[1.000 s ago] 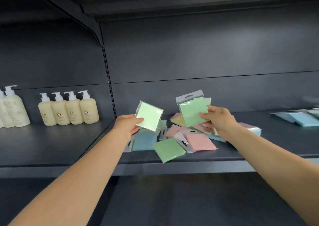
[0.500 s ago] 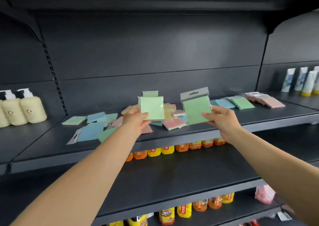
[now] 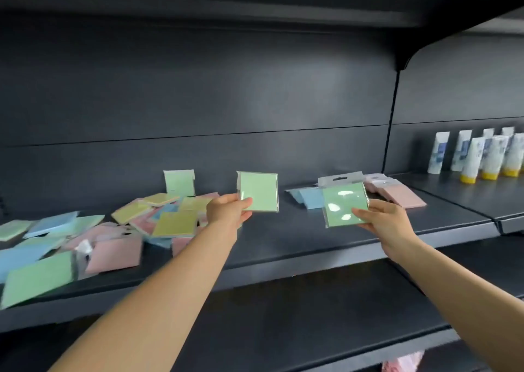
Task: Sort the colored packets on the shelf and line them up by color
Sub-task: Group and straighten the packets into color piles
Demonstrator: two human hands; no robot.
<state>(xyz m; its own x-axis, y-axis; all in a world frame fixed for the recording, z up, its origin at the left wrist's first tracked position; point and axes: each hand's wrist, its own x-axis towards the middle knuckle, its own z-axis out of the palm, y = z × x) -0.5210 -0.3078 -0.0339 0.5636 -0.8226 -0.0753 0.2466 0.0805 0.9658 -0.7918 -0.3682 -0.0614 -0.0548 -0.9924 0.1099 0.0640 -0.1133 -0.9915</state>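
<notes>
Each hand's got a green packet pinched up off the shelf [image 3: 312, 244]: left hand [image 3: 226, 210] on one [image 3: 259, 191], right hand [image 3: 388, 221] on another [image 3: 344, 205]. Since half a second ago both shifted right, nearer the blue row [image 3: 307, 197], leaving the jumbled pile [image 3: 122, 224] behind.

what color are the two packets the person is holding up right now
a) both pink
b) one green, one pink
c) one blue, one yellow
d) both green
d: the left hand pinches a pale green packet and the right hand holds a darker green packet above the shelf.
</notes>
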